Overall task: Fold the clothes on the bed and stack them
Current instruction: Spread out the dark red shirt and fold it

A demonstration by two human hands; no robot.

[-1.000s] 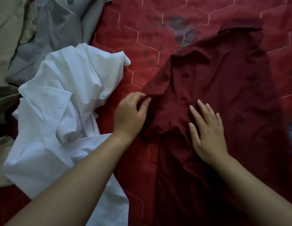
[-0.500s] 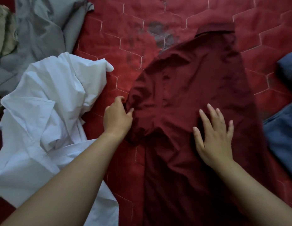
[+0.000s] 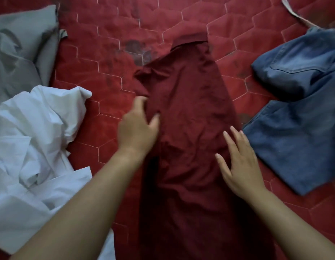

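Note:
A maroon collared shirt (image 3: 189,113) lies lengthwise on the red quilted bedcover (image 3: 106,76), collar at the far end, its left sleeve folded in over the body. My left hand (image 3: 138,128) is at the shirt's left edge, fingers curled and thumb on top, pinching the folded fabric. My right hand (image 3: 239,166) presses flat on the shirt's right side with its fingers spread, close to the jeans.
A crumpled white garment (image 3: 35,139) lies at the left and a grey one (image 3: 18,49) at the far left corner. Blue jeans (image 3: 297,113) lie loosely at the right, almost touching the shirt. Bare bedcover shows beyond the collar.
My left hand has carried the shirt's left sleeve inward over the body, so the shirt is narrower. My right hand slid toward the shirt's right edge. The view shifted right, revealing the jeans.

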